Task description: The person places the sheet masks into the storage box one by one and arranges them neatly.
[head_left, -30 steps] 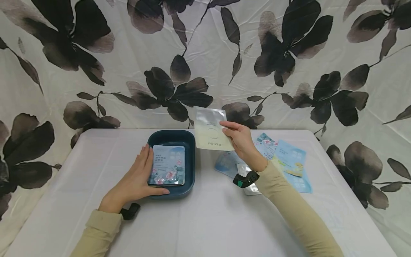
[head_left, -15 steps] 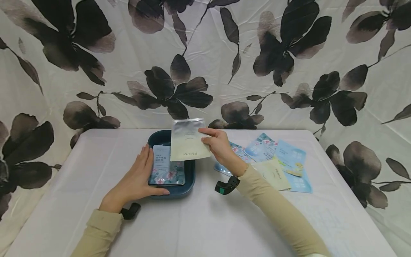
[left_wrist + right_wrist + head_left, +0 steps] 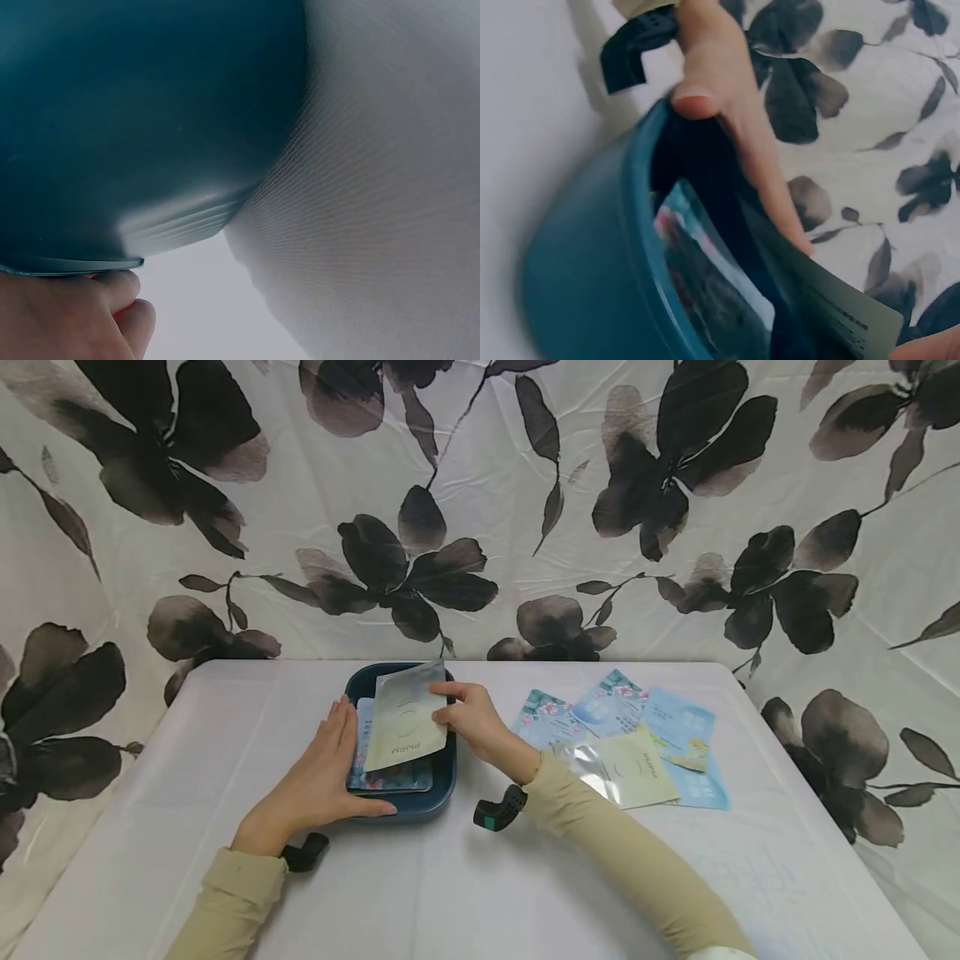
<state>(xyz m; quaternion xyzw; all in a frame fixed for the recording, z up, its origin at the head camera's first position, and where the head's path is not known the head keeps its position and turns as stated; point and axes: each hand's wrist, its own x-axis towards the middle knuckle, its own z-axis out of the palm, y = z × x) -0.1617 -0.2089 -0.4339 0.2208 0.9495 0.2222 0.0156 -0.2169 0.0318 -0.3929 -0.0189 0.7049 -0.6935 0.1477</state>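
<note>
In the head view my right hand (image 3: 480, 718) pinches a pale yellow and silver sheet mask packet (image 3: 405, 727) marked PMPM by its right edge. The packet is tilted over the dark blue plastic basin (image 3: 416, 811). Beneath it, a blue packet with pink flowers (image 3: 393, 779) lies in the basin, partly covered. My left hand (image 3: 318, 777) rests against the basin's left side, its fingers straight along the rim and the thumb across the front rim. The right wrist view shows the left thumb (image 3: 694, 101) on the rim and the yellow packet (image 3: 851, 311) slanting across the opening.
Right of the basin, several packets overlap on the white table (image 3: 480, 893): a yellow PMPM one (image 3: 637, 768), a light blue one (image 3: 678, 722) and flowered blue ones (image 3: 611, 703). A floral cloth (image 3: 517, 485) hangs behind the table.
My right hand has carried the yellow packet left and down, from beside the basin to over it, tilting it. The packets at right are now uncovered. My left hand has stayed in place.
</note>
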